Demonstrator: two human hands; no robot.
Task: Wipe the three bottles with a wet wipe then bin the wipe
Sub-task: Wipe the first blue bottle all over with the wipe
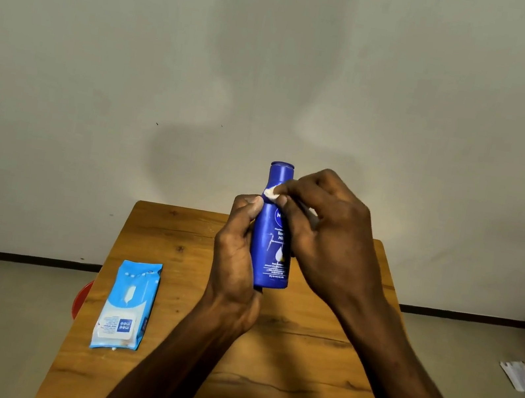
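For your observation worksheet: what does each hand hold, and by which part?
The left hand grips the blue bottle around its body. The right hand pinches a white wipe against the bottle's shoulder.

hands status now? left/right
Left hand: grips the blue bottle, held above the table.
Right hand: fingers pinch the wet wipe against the bottle's neck.

One bottle (pixel 274 235), one wipe (pixel 270 193), one pack (pixel 126 306).

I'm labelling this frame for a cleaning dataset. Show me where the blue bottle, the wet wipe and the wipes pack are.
blue bottle (pixel 266 241): head view, on its front label side.
wet wipe (pixel 270 193): head view, on the white wad at the bottle's shoulder.
wipes pack (pixel 129 301): head view, on its top face.
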